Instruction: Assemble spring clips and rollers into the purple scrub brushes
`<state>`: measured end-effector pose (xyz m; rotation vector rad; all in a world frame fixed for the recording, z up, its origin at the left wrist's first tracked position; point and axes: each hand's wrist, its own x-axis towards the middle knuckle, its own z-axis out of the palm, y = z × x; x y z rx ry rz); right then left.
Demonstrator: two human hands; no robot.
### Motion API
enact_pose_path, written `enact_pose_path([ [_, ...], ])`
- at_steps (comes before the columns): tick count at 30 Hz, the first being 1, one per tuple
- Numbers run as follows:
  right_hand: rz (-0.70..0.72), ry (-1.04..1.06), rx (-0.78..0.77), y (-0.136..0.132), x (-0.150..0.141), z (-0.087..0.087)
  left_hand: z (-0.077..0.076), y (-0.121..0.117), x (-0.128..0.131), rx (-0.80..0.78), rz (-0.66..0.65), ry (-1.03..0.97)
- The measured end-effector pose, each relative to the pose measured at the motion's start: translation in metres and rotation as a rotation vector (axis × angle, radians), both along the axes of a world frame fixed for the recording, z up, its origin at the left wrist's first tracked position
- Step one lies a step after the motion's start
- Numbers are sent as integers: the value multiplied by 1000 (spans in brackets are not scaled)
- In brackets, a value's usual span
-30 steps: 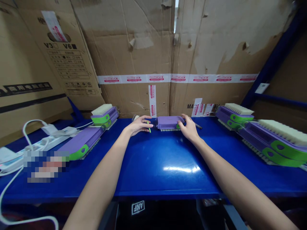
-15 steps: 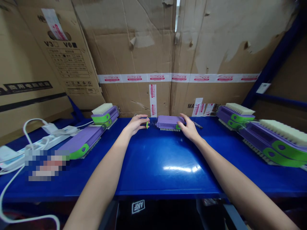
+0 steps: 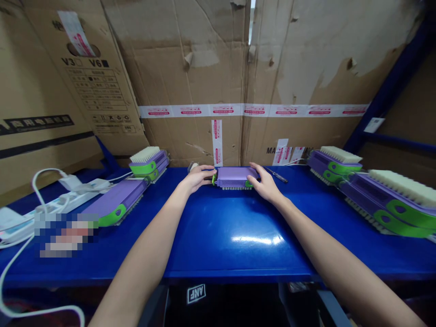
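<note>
In the middle of the blue table lies a purple brush (image 3: pixel 236 175), its pale bristles facing down. My right hand (image 3: pixel 266 182) is closed around its right end, where a bit of green trim shows between thumb and fingers. At the opposite end, my left hand (image 3: pixel 196 179) pinches a small green end piece (image 3: pixel 214 178) against the brush's left side. Whether the piece is seated there I cannot tell. Behind my left hand a small pale object (image 3: pixel 193 166) is mostly hidden.
A dark pen (image 3: pixel 277 175) lies right of the brush. Stacked purple-green brushes (image 3: pixel 335 162) stand at right, with more brushes (image 3: pixel 112 202) at left. A white power strip (image 3: pixel 64 209) with cables is at far left. Cardboard (image 3: pixel 190 81) walls the back of the blue table (image 3: pixel 238 254).
My left hand has brought the green piece rightward to the brush's left end, closing the gap. My right hand and the brush have shifted slightly left and nearer.
</note>
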<state>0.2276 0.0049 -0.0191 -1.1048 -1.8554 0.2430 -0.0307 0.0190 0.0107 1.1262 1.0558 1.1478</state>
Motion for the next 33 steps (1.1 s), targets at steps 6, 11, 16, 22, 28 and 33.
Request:
enact_pose_path([
  [6,12,-22,3,-2,-3,1,-1,-1,9,-8,78,77],
  [11,26,-8,8,-1,-2,0,1,-4,5,-82,3,205],
  [16,51,6,-8,-2,-1,0,4,-2,-7,-151,-117,114],
  [22,48,12,-8,-3,-1,1,5,-2,-8,-178,-102,25],
  [28,48,12,6,-1,1,0,8,-5,3,-164,-50,70],
  [33,47,21,-11,-1,3,0,6,-6,5,-157,-87,123],
])
